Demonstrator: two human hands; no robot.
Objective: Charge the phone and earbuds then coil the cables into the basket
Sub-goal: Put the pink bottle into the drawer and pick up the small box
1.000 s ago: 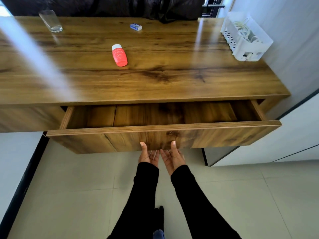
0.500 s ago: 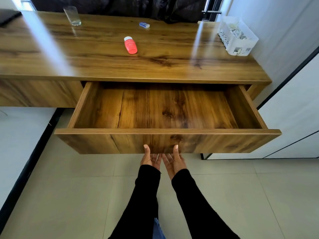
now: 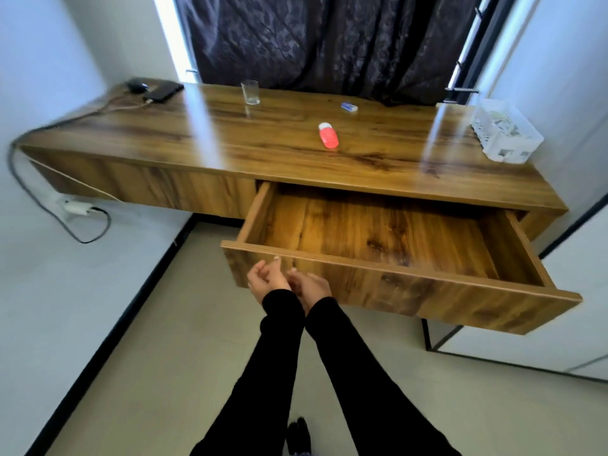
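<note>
The phone (image 3: pixel 163 91) lies flat at the far left corner of the bench (image 3: pixel 279 149), dark and tilted, with a cable (image 3: pixel 121 105) running from its near end across the corner and over the left edge. Just beyond it sits a small dark rounded thing (image 3: pixel 136 86), too blurred to name. Under the bench's left end a white charger (image 3: pixel 77 207) sits in a wall socket, and a dark cord (image 3: pixel 88 238) loops down below it.

The white basket (image 3: pixel 506 136) stands at the right edge of the bench, near the wall; pale cables lie coiled inside it, though their detail is blurred.

Between these, a clear glass (image 3: pixel 250 91) stands upright near the far edge, a small blue and white box (image 3: pixel 349 106) lies further right along that edge, and a red bottle (image 3: pixel 328 135) with a white cap lies on its side near the middle.

Below the bench's right half the drawer (image 3: pixel 394 238) is pulled well out, its wooden floor bare. Both hands are low at the left part of the drawer front. The left hand (image 3: pixel 263 281) is palm up with fingers loosely curled, holding nothing; its fingertips reach the front panel's top edge. The right hand (image 3: pixel 311 286) is just beside it, fingers under or against the panel; whether it grips the panel I cannot tell. Both arms wear black sleeves (image 3: pixel 283 327).
</note>
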